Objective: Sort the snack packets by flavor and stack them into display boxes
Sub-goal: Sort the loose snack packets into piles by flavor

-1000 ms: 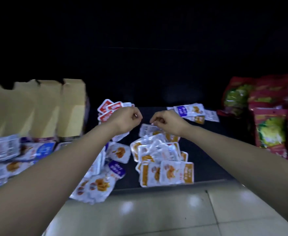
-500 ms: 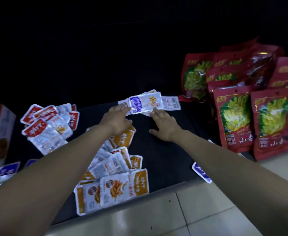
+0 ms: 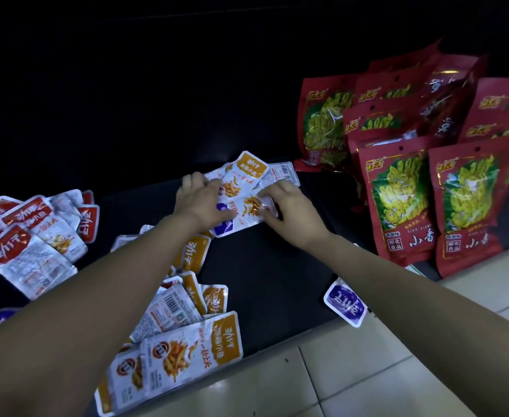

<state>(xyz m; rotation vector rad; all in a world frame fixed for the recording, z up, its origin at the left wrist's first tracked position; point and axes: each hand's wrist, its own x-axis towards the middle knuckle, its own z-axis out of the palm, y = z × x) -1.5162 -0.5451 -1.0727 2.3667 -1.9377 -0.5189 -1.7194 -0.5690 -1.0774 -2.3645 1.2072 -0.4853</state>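
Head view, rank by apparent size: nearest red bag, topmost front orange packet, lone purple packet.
1. Red bag
2. Orange packet, though nearness to the camera enlarges it
3. Purple packet, clearly smallest

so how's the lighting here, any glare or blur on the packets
Head view: dim, upper half nearly black; glare streaks on the red bags and a pale sheen on the floor tiles; the packets at centre look slightly soft, small print unreadable; wide-angle stretch swells the forearms near the lower edges.
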